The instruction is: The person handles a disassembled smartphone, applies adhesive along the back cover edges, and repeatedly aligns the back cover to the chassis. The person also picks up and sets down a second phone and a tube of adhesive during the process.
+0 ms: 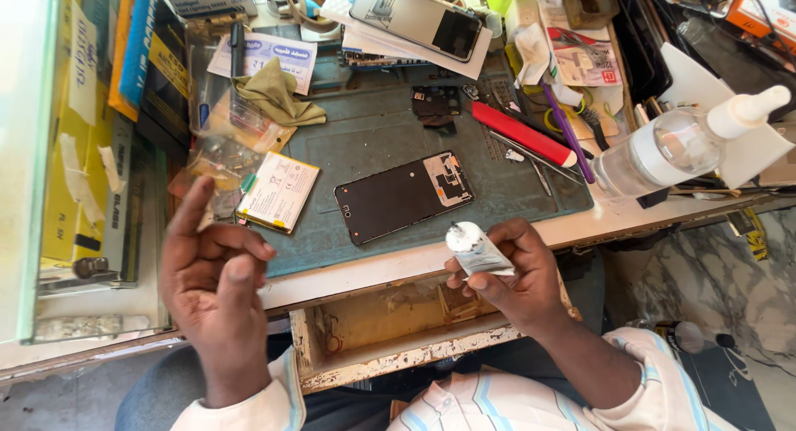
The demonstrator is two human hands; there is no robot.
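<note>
My right hand (518,273) grips a small white glue tube (474,248), its nozzle end pointing up toward the mat. My left hand (217,294) is raised over the bench's front edge, palm toward me, fingers curled and index finger up, holding nothing. Between and beyond the hands, an opened black phone (404,196) lies back-side up on the green work mat (365,132), its circuit area exposed at the right end. A flat battery (278,191) with a white label lies just left of the phone.
A clear spray bottle (672,145) lies at the right. A red-handled tool (521,133), a purple tool (568,132) and tweezers (539,155) sit on the mat's right side. An olive cloth (278,95) and a second phone (419,18) lie at the back. An open wooden drawer (390,331) is below.
</note>
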